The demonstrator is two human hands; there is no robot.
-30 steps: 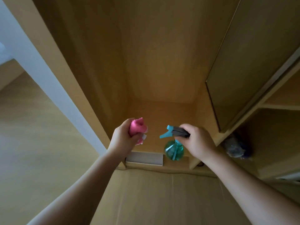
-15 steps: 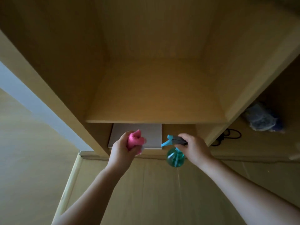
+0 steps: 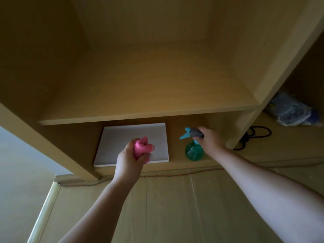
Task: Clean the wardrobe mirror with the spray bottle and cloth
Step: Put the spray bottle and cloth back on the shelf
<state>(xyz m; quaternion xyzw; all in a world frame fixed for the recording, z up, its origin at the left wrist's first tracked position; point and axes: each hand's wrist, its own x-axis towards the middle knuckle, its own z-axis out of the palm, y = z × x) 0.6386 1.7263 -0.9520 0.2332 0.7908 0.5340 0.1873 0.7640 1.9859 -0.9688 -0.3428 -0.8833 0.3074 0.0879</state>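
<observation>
My left hand (image 3: 128, 161) is closed around a crumpled pink cloth (image 3: 142, 147), held just above the front of a flat white board (image 3: 122, 137) on the bottom shelf. My right hand (image 3: 209, 138) grips the grey-and-blue trigger head of a green spray bottle (image 3: 193, 151). The bottle's round base is at the bottom shelf, right of the white board; whether it rests on the shelf I cannot tell. No mirror is in view.
The wooden wardrobe has a wide bare shelf (image 3: 145, 88) above the bottom compartment. Right of the divider (image 3: 245, 127) lie a black cable (image 3: 254, 135) and a bluish plastic bag (image 3: 291, 111). Wooden floor (image 3: 166, 207) lies below, a pale wall (image 3: 21, 155) at left.
The view has tilted down from the upper wardrobe, where a mirrored door showed at right, to the lower shelves. Both hands have reached forward and down into the bottom compartment, still holding cloth and bottle.
</observation>
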